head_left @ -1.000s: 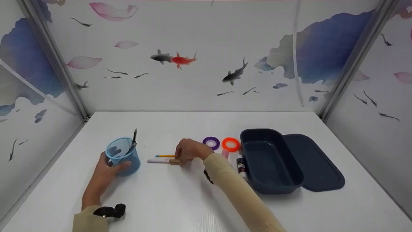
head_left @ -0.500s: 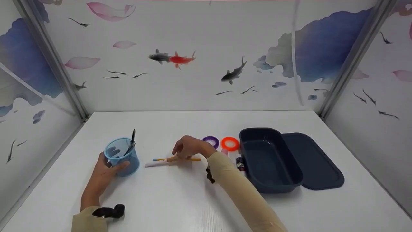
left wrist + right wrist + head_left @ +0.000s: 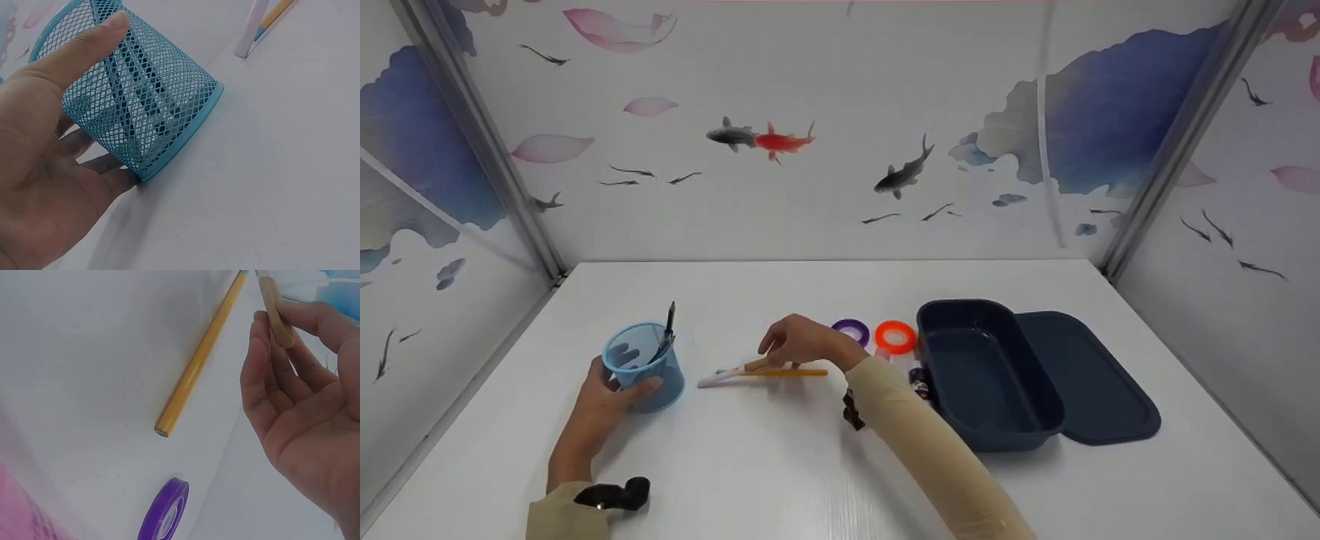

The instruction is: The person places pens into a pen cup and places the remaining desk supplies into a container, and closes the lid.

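Observation:
My left hand (image 3: 604, 397) grips a light blue mesh pen holder (image 3: 660, 386) at the left of the table, thumb on the near side. Dark pens or similar sticks (image 3: 668, 334) stand inside it; the left wrist view shows them through the mesh (image 3: 185, 95). My right hand (image 3: 802, 341) pinches the brown end of a white pen (image 3: 721, 376) between thumb and fingers. That brown end (image 3: 275, 318) is tilted up, while the white end points left, toward the holder. Below the pen lies a yellow pencil (image 3: 197, 371) with a blue end, partly covered in the head view.
Purple tape (image 3: 851, 330) and orange tape (image 3: 895, 337) lie behind my right wrist. A pink item (image 3: 883, 352) and a dark-labelled tube (image 3: 919, 381) are beside a dark blue box (image 3: 990, 375). Its flat lid (image 3: 1099, 382) lies to the right.
My right hand has taken the pen by its brown end and raised that end off the table. The pencil now shows on both sides of it. My left hand keeps its hold on the holder.

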`<state>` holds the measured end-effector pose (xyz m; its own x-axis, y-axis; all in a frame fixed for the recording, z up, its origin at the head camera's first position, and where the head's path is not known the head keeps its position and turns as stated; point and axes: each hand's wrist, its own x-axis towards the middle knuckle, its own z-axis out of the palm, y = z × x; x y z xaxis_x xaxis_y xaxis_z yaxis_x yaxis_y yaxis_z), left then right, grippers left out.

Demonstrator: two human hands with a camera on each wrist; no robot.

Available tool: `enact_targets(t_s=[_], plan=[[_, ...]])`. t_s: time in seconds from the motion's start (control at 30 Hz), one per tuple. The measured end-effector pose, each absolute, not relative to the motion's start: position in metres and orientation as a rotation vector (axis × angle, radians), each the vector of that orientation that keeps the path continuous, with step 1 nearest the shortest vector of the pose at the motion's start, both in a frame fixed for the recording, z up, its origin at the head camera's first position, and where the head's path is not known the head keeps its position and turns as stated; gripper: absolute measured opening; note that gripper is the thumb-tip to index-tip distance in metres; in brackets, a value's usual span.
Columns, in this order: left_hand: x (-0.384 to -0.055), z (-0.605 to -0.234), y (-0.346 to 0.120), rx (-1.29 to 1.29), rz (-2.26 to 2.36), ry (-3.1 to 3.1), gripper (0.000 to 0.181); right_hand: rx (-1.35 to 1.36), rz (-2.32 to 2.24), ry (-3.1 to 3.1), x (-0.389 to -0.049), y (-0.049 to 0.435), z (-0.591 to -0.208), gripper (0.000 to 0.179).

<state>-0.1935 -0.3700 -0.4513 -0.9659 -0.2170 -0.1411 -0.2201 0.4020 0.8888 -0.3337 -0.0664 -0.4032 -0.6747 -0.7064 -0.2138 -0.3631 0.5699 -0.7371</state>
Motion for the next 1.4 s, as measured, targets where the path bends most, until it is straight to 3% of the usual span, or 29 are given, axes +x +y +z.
enact_targets(t_s=[0.47, 1.03, 1.4], plan=[[-0.193, -0.452, -0.37, -0.388, 1.696, 2.624, 0.12, -0.915, -1.343, 2.344, -0.312, -0.078, -0.395, 0.029], [-0.192, -0.453, -0.369, -0.42, 1.662, 2.622, 0.12, -0.813, -1.77, 2.148, -0.28, -0.101, -0.394, 0.026], [-0.192, -0.452, -0.369, -0.424, 1.68, 2.629, 0.122, -0.772, -1.969, 2.136, -0.282, -0.105, -0.37, 0.022]])
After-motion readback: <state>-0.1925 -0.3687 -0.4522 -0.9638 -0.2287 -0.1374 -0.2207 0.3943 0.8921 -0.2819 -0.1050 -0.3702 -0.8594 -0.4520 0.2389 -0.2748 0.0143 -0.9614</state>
